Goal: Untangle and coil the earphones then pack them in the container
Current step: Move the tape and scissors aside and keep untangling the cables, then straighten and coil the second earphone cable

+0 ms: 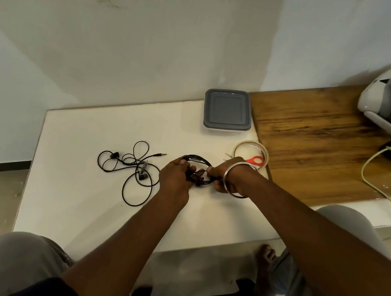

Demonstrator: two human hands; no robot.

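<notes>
Head view: at the far left of the white table (72, 205), well to the left of the grip, a pair of loose earphones (142, 177) lies in a sprawl of black loops. Its jack plug (161, 154) points toward the hands, and one loop reaches almost to the left wrist.

The left hand (177, 175) comes next, knuckles up, its fingers curled round the left side of a bundle of coiled earphones (196, 157). That bundle is held between the two hands just above the tabletop, with its upper loop arching from one hand to the other.

The right hand (220, 180) clasps the bundle's right side. Its fingertips are mostly hidden, but they seem to pinch the cord where the strands gather. A metal bangle (235, 179) circles the right wrist.

Beyond the grip and a little to its right, the container (227, 110) stands near the table's far edge with its grey lid on, well apart from the hands. Just past the right hand lies a tape roll (252, 144), and the red handle of a pair of scissors (255, 160) shows inside its ring. Farther right is a wooden board (318, 141), across which a green cable (375, 186) trails.
</notes>
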